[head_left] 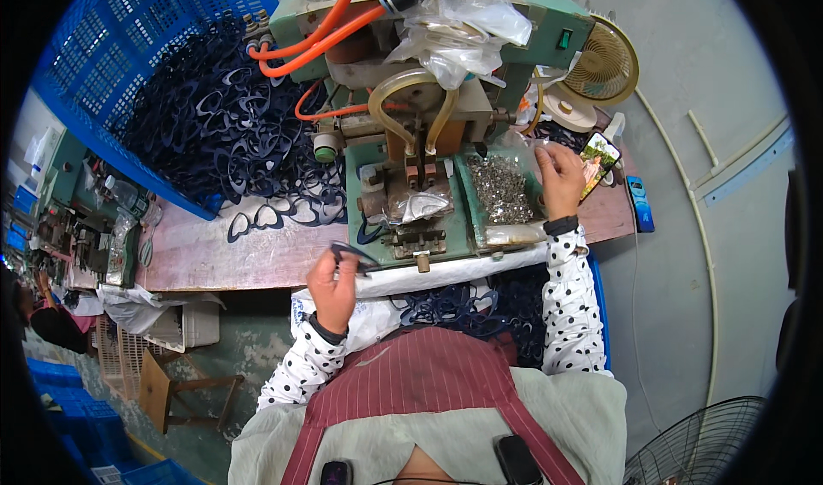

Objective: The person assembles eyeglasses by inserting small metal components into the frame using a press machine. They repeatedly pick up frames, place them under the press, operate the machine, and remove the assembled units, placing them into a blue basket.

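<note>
My left hand (333, 292) is closed on a dark navy looped strap piece (358, 259), just in front of the green machine's base. Fingers pinched together, my right hand (561, 181) hovers by the right side of a tray of small shiny metal parts (501, 192). Whatever it may hold is too small to make out. Between the hands stands the green press machine (360, 164), with two clear tubes (446, 116) running down to its head. A pale shiny piece (425, 205) lies on its working area.
At the left, a tipped blue basket (81, 82) spills many navy loops (227, 99) onto the pink table (193, 249). More loops (514, 305) lie below the table edge, near my lap. Two phones (597, 164) (639, 202) and a fan (603, 61) are at the right. A wooden stool (167, 391) stands lower left.
</note>
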{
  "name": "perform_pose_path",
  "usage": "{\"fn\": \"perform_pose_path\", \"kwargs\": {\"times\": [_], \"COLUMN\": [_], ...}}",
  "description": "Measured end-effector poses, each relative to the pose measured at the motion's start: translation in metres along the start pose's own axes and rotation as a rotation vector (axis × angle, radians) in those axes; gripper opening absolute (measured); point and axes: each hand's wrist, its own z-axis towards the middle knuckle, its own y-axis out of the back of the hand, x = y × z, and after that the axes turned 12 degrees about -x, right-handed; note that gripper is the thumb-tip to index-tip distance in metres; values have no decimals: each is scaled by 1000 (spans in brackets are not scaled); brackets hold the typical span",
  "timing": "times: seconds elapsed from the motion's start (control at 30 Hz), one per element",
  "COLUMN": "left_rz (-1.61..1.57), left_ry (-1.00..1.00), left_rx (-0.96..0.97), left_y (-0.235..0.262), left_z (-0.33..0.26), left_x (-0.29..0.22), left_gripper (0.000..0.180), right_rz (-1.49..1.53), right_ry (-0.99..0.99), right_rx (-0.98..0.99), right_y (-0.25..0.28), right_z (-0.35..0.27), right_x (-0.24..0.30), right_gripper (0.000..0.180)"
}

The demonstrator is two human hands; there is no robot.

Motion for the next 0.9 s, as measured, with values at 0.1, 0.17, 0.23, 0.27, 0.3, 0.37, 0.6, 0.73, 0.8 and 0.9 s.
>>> {"fn": "perform_pose_path", "kwargs": {"times": [0.1, 0.17, 0.23, 0.27, 0.3, 0.37, 0.6, 0.73, 0.8, 0.9], "left_rz": [-232, -414, -516, -510, -480, -467, -731, -694, -703, -770], "left_ry": [135, 368, 485, 569, 702, 910, 1240, 1239, 1260, 1295], "left_rx": [357, 629, 784, 803, 769, 677, 364, 269, 196, 122], "left_y": [-20, -48, -88, -109, -129, -167, -254, -262, -261, -255], "left_z": [-14, -23, -27, -32, -33, -28, 8, 14, 13, 11], "left_x": [-23, -44, -60, -60, -58, -49, -10, -9, -7, -9], "left_gripper": [18, 26, 28, 32, 32, 33, 36, 13, 11, 8], "right_rz": [40, 47, 81, 91, 103, 163, 324, 343, 412, 455], "right_ry": [-146, -190, -270, -295, -317, -364, -395, -474, -456, -383], "right_rx": [77, 103, 135, 138, 145, 153, 223, 189, 62, -96], "right_y": [-8, -8, -4, -3, -2, 5, 26, 23, 20, 16], "right_z": [-9, -6, -6, -5, -4, 3, 18, 14, 15, 22], "right_x": [-24, -17, -19, -21, -18, -18, -3, -9, -15, -27], "right_gripper": [19, 21, 22, 22, 23, 23, 18, 8, 6, 10]}}
